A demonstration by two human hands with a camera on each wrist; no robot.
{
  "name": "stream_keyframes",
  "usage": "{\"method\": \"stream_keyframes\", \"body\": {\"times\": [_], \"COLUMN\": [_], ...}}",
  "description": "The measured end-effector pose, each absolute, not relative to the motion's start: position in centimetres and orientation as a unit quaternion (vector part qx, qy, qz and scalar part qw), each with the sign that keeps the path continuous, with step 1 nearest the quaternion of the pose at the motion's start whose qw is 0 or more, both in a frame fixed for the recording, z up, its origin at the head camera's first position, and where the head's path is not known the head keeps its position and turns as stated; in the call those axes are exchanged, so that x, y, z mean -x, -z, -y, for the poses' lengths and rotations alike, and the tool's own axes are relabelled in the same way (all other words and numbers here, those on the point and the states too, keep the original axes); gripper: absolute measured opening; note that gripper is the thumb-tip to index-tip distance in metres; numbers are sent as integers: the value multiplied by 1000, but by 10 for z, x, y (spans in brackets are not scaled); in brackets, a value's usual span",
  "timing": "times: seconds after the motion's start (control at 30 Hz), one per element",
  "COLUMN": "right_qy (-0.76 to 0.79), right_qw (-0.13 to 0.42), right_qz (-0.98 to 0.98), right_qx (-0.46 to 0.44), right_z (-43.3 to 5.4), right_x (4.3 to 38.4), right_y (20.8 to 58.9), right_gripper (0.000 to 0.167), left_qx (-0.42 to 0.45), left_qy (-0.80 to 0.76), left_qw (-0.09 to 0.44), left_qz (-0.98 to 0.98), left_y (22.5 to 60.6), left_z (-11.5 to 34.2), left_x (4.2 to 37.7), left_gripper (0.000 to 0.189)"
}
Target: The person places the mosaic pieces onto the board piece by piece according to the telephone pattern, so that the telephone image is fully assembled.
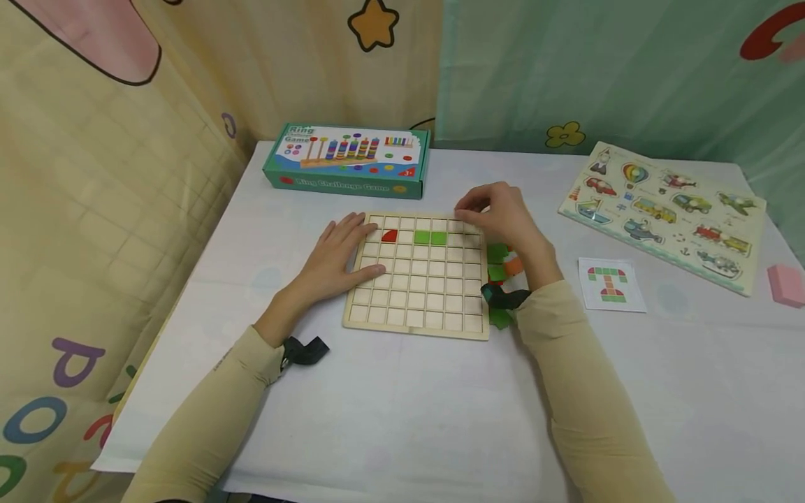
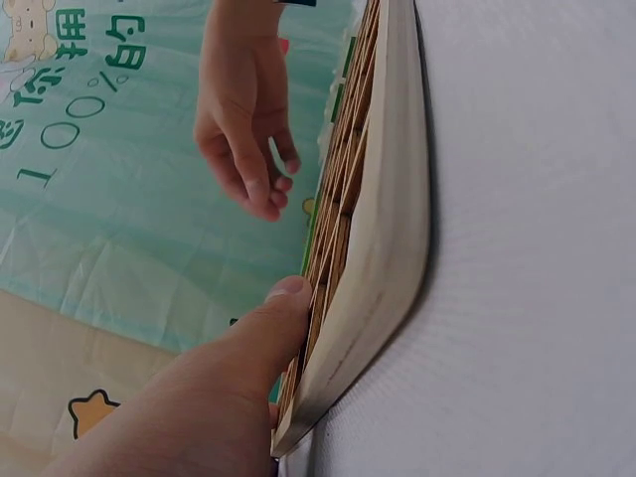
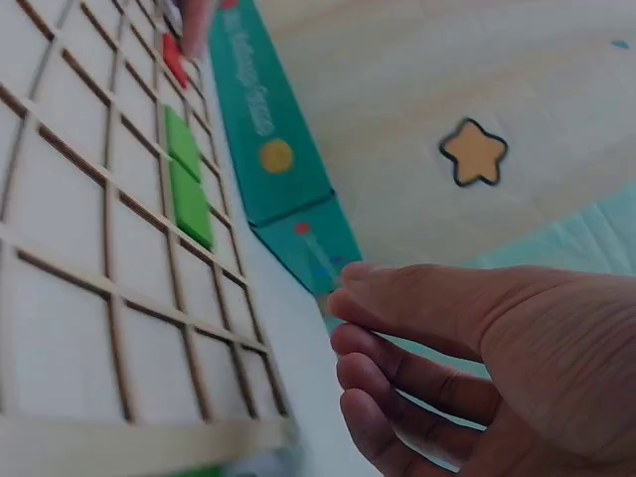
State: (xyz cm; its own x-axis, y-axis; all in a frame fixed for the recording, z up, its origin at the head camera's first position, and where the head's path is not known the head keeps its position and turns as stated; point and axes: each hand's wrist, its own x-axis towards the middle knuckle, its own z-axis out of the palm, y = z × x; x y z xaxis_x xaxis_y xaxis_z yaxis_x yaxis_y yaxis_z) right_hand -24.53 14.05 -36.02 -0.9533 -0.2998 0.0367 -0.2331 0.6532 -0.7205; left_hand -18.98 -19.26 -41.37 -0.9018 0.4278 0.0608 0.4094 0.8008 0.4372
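A wooden grid board [image 1: 415, 330] lies on the table. In its upper part are a red quarter-round tile [image 1: 390, 236] and two green square tiles [image 1: 430, 238] side by side. My left hand [image 1: 336, 258] rests on the board's left side, fingers stretched toward the top-left corner and thumb on the frame. Over the top-right corner hovers my right hand [image 1: 499, 209]. Its fingers are loosely curled in the right wrist view, with no tile visible between thumb and fingers. Green, orange and red tiles [image 1: 497, 253] lie right of the board, partly hidden by the right forearm.
A pattern card [image 1: 611, 285] lies to the right. Behind it is a picture puzzle board [image 1: 666, 209], with a pink block [image 1: 786, 285] at the far right. A green game box [image 1: 346, 161] stands at the back left, before the curtain.
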Motion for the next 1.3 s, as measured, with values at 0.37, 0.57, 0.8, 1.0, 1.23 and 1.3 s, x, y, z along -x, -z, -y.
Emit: {"method": "stream_keyframes", "body": {"times": [0.37, 0.57, 0.8, 1.0, 1.23, 1.3], "right_qy": [456, 435, 394, 374, 375, 380], "right_qw": [53, 70, 70, 66, 55, 57], "right_qz": [-887, -892, -911, -920, -922, -920], "right_qx": [-52, -105, -102, -99, -76, -73], "right_z": [-212, -229, -223, -210, -205, -204], "right_x": [245, 246, 247, 247, 247, 247], "right_y": [344, 351, 361, 364, 366, 366], "right_gripper": [44, 47, 41, 34, 30, 31], "left_qx": [-218, -220, -220, -218, -218, -218], "left_qy": [-225, -228, -227, -228, -228, -229], "left_qw": [17, 15, 17, 21, 19, 18], "left_qz": [-950, -948, -948, -949, -949, -948], "left_y": [416, 417, 414, 412, 413, 413], "left_z": [192, 194, 194, 193, 193, 193], "left_x": [190, 191, 190, 190, 190, 190], "left_gripper": [82, 81, 81, 83, 82, 82]}}
